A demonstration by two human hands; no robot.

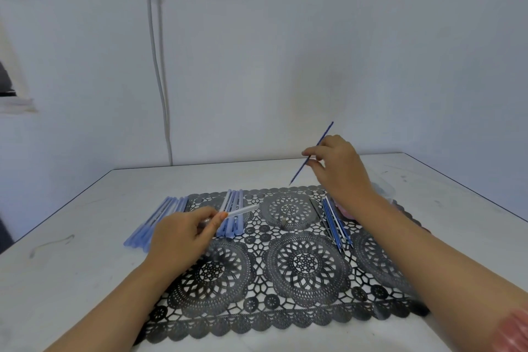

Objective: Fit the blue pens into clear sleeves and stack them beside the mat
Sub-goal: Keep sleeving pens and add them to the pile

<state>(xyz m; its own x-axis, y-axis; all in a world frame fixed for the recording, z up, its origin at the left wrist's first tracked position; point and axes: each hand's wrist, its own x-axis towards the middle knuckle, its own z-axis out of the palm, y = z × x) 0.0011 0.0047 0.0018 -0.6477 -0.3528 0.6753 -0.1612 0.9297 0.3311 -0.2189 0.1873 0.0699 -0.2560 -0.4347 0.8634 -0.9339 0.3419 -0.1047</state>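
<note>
Two grips work over a pale desk (85,208), much of it covered by a black lace-pattern mat (285,266). Off the mat's left edge, on the bare desk, lies a bundle of bluish tubes (154,223), laid side by side. I take these for finished sleeved pens, though I cannot see inside them. A smaller row of tubes (233,214) lies on the mat just to the right, and I cannot tell whether those are filled. On the mat's right side is a loose sheaf of thin blue pens (334,220), partly under my right forearm.

My right grip (340,166) pinches one blue pen (297,174) near its middle between thumb and fingertips. It is in the air above the mat's far edge, its tip slanting down and left. My left grip (180,233) holds a clear sleeve (243,210) by one end, with the free end pointing right toward the pen. The sleeve looks empty.

Both are light and slim. The pen looks thin enough to flex or roll, so I would pinch nearer its lower tip to steer it. The sleeve is smooth and probably slippery, so I would hold it close to its mouth.
</note>
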